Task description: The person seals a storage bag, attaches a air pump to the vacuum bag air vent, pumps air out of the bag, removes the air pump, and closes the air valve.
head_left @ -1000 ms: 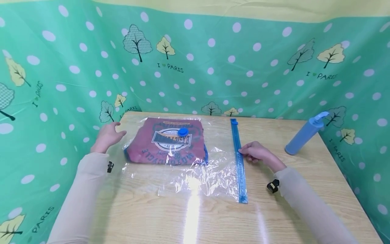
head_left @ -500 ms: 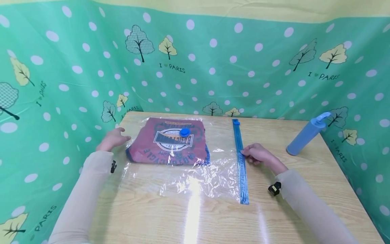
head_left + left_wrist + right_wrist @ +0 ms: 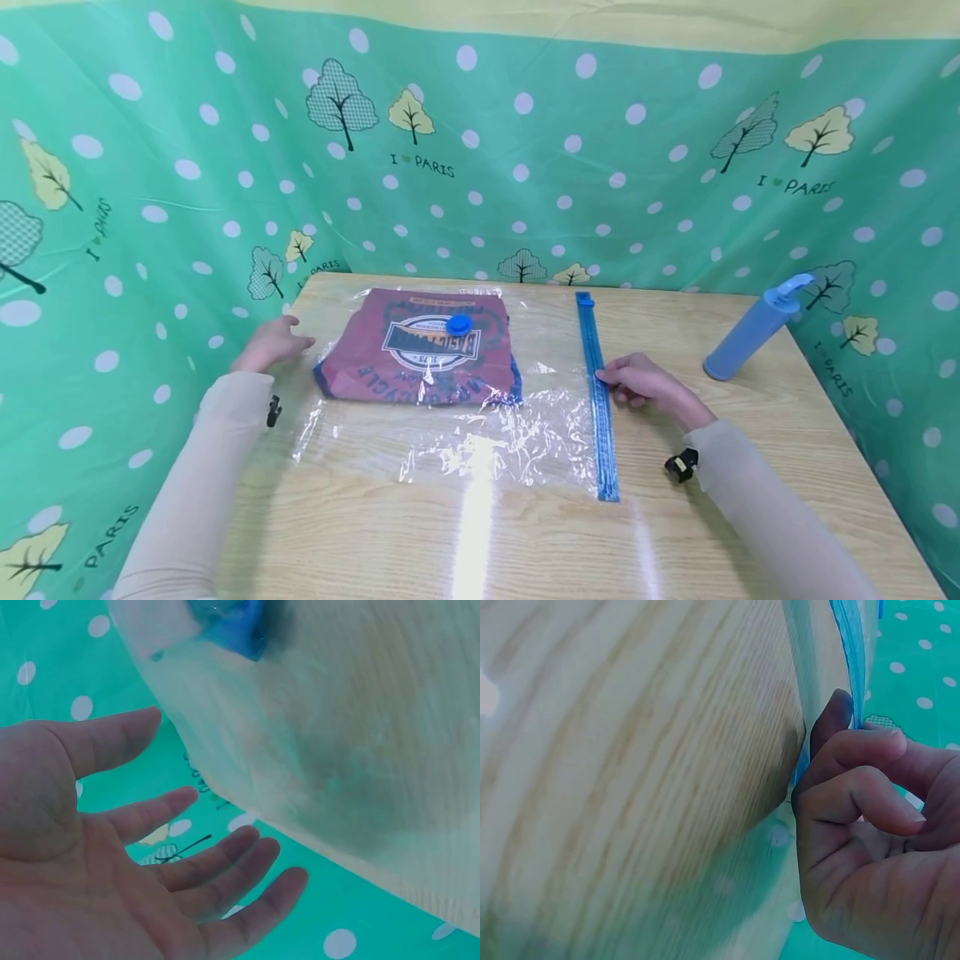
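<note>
A clear vacuum storage bag (image 3: 555,333) lies flat on the table, with a folded dark red printed garment (image 3: 360,350) inside. Its round blue valve (image 3: 459,325) sits above the garment. Along the bag's right edge runs a blue zip strip (image 3: 604,442), with a blue slider (image 3: 584,300) at the far end. My right hand (image 3: 647,385) pinches this strip near its middle between thumb and forefinger, the other fingers curled. Left of the bag, my left hand (image 3: 272,343) is held with fingers spread and holds nothing; the left wrist view shows its bare palm (image 3: 82,892).
A blue hand pump (image 3: 753,333) stands tilted at the table's right back. Green dotted cloth (image 3: 480,150) hangs behind and along both sides of the wooden table (image 3: 360,542). Light glares off the table's front part.
The bag and the garment in it have slid slightly right, along with my right hand on the zip strip. My left hand has shifted a little, staying beside the bag's left end.
</note>
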The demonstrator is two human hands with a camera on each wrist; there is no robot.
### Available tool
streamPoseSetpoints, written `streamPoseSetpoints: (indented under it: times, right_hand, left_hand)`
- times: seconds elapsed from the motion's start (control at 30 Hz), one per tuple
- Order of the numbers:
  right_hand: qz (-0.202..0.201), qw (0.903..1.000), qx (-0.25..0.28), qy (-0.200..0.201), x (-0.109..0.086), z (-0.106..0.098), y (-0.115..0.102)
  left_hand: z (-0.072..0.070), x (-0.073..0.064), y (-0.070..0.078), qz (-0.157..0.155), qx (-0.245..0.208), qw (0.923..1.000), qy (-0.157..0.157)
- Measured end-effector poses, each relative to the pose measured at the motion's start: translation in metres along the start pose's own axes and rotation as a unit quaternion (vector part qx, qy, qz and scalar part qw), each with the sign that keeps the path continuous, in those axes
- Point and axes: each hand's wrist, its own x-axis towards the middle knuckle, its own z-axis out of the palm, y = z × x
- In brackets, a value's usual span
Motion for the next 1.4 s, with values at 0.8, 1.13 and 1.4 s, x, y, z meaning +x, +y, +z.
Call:
streamPoseSetpoints:
  times: [0.8, 1.13, 1.4]
  right_hand:
    - [0.029, 0.999, 0.012, 0.033, -0.019, -0.021, 0.019]
    - [0.022, 0.9989, 0.021, 0.036, -0.026, -0.024, 0.024]
    - [0.019, 0.9989, 0.018, 0.039, -0.027, -0.024, 0.024]
  left_hand:
    - [0.032, -0.001, 0.02, 0.028, -0.009, 0.9995, -0.007]
    - [0.027, 0.003, 0.014, 0.005, -0.011, 0.9999, -0.003]
    - [0.029, 0.007, 0.005, -0.004, -0.04, 0.9992, -0.002]
